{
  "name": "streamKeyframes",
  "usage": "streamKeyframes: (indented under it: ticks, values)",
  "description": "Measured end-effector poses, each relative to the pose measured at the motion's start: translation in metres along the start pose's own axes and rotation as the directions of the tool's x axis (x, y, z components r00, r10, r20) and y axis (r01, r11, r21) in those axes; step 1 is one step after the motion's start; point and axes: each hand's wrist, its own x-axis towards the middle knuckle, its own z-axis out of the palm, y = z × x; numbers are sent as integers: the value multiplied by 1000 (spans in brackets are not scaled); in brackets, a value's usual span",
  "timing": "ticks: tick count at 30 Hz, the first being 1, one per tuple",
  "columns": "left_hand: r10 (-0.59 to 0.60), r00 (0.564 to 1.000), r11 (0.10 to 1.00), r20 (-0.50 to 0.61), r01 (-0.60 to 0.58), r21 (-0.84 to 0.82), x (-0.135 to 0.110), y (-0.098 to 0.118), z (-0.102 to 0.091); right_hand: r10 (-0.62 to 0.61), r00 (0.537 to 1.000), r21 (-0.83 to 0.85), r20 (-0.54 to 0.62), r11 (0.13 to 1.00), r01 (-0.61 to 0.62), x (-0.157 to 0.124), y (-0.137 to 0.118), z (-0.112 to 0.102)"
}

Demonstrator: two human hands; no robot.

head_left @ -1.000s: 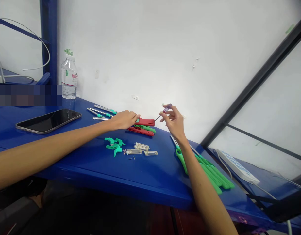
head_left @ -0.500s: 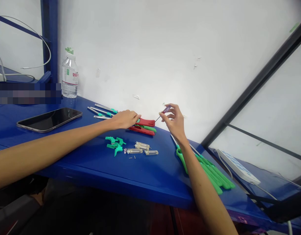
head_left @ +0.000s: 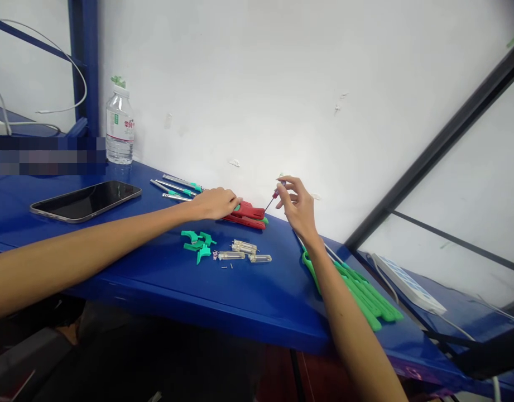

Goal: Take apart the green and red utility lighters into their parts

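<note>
My left hand (head_left: 217,203) is closed over a red long-nosed lighter (head_left: 251,211), pressing it down on others. Beneath it lie another red lighter (head_left: 250,223) and a green one, mostly covered. In my right hand (head_left: 298,204) a small screwdriver (head_left: 275,195) is pinched, its thin shaft slanting down left to the red lighter's end. I cannot tell whether the tip touches. Metal lighter tubes (head_left: 177,188) with teal parts stick out left of my left hand. Nearer me lie loose teal triggers (head_left: 193,245), clear fuel tanks (head_left: 231,255) and tiny metal pins (head_left: 231,266).
Several green lighters (head_left: 361,290) lie by my right forearm. A phone (head_left: 87,201) and a water bottle (head_left: 120,128) stand left on the blue table (head_left: 168,296). A power strip (head_left: 409,283) lies right beyond the dark slanted post (head_left: 432,151). A white wall rises behind.
My right hand's fingers have shifted on the screwdriver, and its handle now stands a little lower and further left. My left hand stays on the red lighter. The camera view has tilted slightly.
</note>
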Motion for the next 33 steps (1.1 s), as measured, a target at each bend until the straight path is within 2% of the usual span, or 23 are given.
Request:
streamKeyframes:
  ticks: [10, 24, 28, 33]
  values:
    - [28, 1000, 1000, -1, -28, -7, 0, -3, 1, -10, 997, -21, -74, 1000, 9, 2, 3, -3]
    - [49, 999, 999, 14, -49, 0, 4, -6, 6, 19, 999, 9, -35, 1000, -18, 2, 2, -1]
    - [67, 997, 998, 46, -67, -9, 3, -5, 6, 16, 1000, 1, -2, 1000, -16, 2, 4, 1]
    - [108, 980, 994, 166, -102, -46, 0, -2, 7, 11, 997, -32, 79, 999, -8, 1, 12, 8]
